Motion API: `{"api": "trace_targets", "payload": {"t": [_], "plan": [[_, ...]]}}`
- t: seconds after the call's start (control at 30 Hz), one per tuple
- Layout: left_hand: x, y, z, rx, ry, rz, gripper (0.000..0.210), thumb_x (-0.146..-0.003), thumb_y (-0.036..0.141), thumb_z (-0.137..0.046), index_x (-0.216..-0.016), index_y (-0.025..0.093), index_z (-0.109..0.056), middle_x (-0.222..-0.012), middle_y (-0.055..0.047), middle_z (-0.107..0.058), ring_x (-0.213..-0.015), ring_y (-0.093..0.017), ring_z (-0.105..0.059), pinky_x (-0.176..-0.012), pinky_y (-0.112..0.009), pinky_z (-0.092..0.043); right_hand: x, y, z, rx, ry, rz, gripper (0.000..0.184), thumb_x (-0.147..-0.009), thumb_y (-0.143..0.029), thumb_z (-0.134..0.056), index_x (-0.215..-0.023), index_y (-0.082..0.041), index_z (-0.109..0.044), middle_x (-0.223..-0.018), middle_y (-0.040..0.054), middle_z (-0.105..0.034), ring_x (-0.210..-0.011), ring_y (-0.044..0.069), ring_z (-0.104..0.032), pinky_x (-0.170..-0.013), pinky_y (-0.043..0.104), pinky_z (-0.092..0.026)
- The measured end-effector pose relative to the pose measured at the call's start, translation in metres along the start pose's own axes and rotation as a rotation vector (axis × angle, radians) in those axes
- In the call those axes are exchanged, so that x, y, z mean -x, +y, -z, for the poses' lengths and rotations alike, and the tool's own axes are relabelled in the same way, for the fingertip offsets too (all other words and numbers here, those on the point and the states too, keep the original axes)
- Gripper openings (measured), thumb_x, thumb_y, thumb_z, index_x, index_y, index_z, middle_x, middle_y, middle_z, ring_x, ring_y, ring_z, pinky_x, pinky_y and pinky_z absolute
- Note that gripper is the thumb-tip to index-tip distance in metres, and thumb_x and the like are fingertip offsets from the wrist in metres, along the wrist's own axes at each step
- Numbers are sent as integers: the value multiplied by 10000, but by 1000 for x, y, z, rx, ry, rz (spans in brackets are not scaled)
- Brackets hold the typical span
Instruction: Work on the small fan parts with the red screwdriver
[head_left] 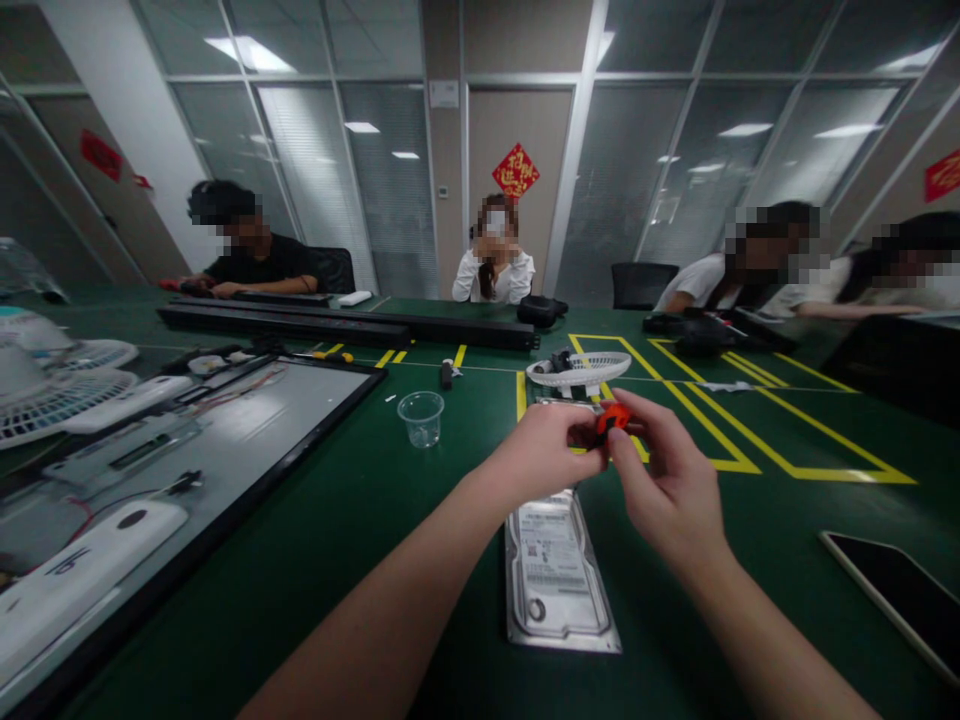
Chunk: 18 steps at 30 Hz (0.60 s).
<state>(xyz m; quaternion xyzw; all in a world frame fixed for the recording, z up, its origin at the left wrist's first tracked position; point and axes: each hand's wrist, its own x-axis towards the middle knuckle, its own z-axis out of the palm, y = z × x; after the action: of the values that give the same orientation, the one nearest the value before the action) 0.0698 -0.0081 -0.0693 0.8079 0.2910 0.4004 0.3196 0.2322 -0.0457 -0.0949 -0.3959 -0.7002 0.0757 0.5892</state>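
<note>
Above the green table, both my hands meet around a small orange-and-black object, whose kind I cannot make out. My left hand is closed, its fingertips on the object's left side. From the right, my right hand pinches the same object between thumb and fingers. Below them lies a silver hard drive, label side up, its far part hidden by my left hand. Just beyond my hands rests a white round grille with a dark part on it. A clear plastic cup stands left of my left hand.
A large panel with electronic parts covers the left side, beside white fan grilles. Long black bars lie across the far side. A phone lies at right. Yellow tape marks the table. Several people sit around it.
</note>
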Motion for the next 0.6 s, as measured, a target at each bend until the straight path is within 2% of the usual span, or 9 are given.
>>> {"api": "trace_targets", "payload": {"t": [0.23,0.4,0.6], "plan": [[-1,-2,1,-20,-1,50,97,-782,203,-700,-850,136,-710,-779,-24,-702,-724,-140,-620,-655,-243,-461,-1,1,1,79,30,33,365,-934,-224,-701,-1290,-276,-640,-1148,65,-651,-1018,239,-657,-925,448,-545],[0,-1,0,-16,-27,12,100,-814,175,-665,-880,132,-726,-848,-40,-740,-807,-158,-666,-721,-256,-480,0,-4,2,22,15,3,336,-985,-236,-625,-1319,-270,-628,-1194,75,-679,-1059,235,-670,-930,431,-549],[0,1,2,4,0,57,91,-774,203,-717,-831,135,-697,-768,-13,-682,-713,-133,-602,-651,-242,-454,-1,-2,1,69,40,7,331,-939,-242,-694,-1264,-267,-636,-1109,62,-679,-979,233,-677,-891,432,-554]]}}
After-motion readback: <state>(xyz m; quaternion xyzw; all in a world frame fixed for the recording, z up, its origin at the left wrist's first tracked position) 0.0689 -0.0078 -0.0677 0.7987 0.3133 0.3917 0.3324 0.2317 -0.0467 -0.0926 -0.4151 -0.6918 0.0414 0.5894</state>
